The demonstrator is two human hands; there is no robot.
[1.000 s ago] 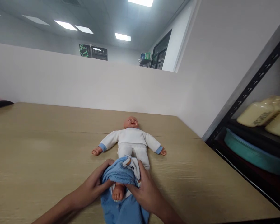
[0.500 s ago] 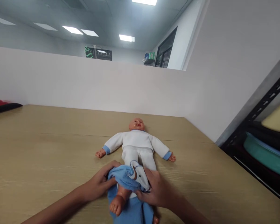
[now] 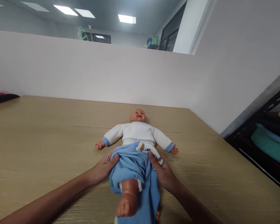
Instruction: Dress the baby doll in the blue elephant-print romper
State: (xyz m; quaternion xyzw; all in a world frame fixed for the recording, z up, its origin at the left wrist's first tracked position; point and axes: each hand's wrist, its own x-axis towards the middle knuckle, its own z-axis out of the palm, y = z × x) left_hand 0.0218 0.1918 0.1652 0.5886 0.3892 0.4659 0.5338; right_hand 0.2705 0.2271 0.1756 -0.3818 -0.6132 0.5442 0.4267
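A baby doll (image 3: 137, 130) in a white top with blue cuffs lies on its back, head toward the wall and arms spread. Blue fleecy pants (image 3: 130, 166) with a white animal patch at the front cover its legs up to about the hips. One bare foot (image 3: 127, 203) pokes out of a leg opening; the other foot is mostly hidden under the cloth. My left hand (image 3: 109, 161) grips the pants' left edge, thumb on top. On the opposite side my right hand (image 3: 162, 169) pinches the waistband beside the patch.
The wooden table (image 3: 49, 140) meets a white partition (image 3: 95, 74) at the back. To the right stands a black shelf rack (image 3: 242, 130) with a teal basin (image 3: 268, 144). A black and red item (image 3: 2, 98) lies at the far left edge.
Both hands have pulled the blue pants up the doll's legs toward its waist. The foot now sticks out farther from the leg opening. The camera view has tilted down slightly.
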